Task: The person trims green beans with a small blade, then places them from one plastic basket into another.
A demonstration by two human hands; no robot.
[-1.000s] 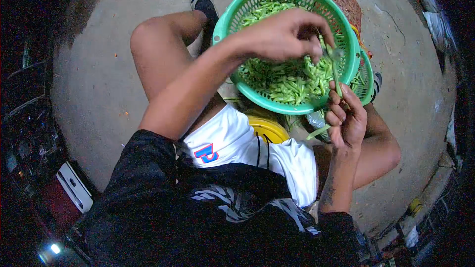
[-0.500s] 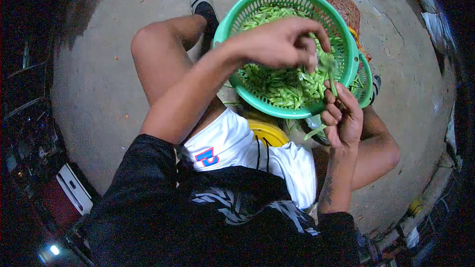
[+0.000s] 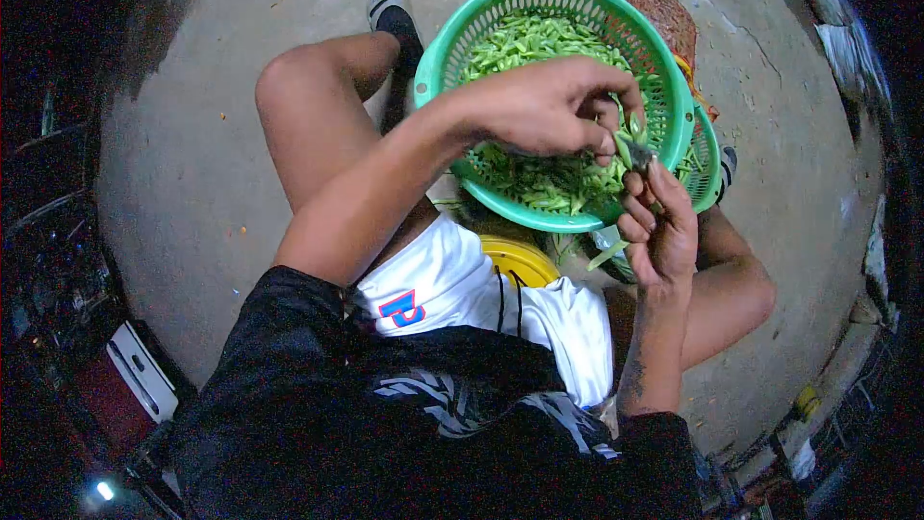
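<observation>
Hands have drawn closer together in the head view: the left hand [image 3: 553,101], fingers bent and gap narrow, has come down towards the right hand [image 3: 666,241], and a small dark shape [image 3: 642,158] sits lower, by the right thumb. The slender green length that stood up between them shows much shorter, so they seem to be working closer in on it. Whether the left fingertips grip the short green piece [image 3: 624,146] cannot be told, nor which hand has the dark shape. The right hand is curled closed around a green strip [image 3: 608,255], its end sticking out below the palm. Beneath them, the large green basket [image 3: 558,223], with slotted walls, rests on the floor [image 3: 192,193] and holds a broad heap of cut green pieces [image 3: 544,43]. A smaller green basket [image 3: 716,169] shows partly beyond its right side, with a few thin pieces inside. Just behind is a reddish mesh sack [image 3: 659,14], its contents unclear. A round yellow object [image 3: 515,260] sits between the thighs, partly covered by the shorts [image 3: 433,270].
</observation>
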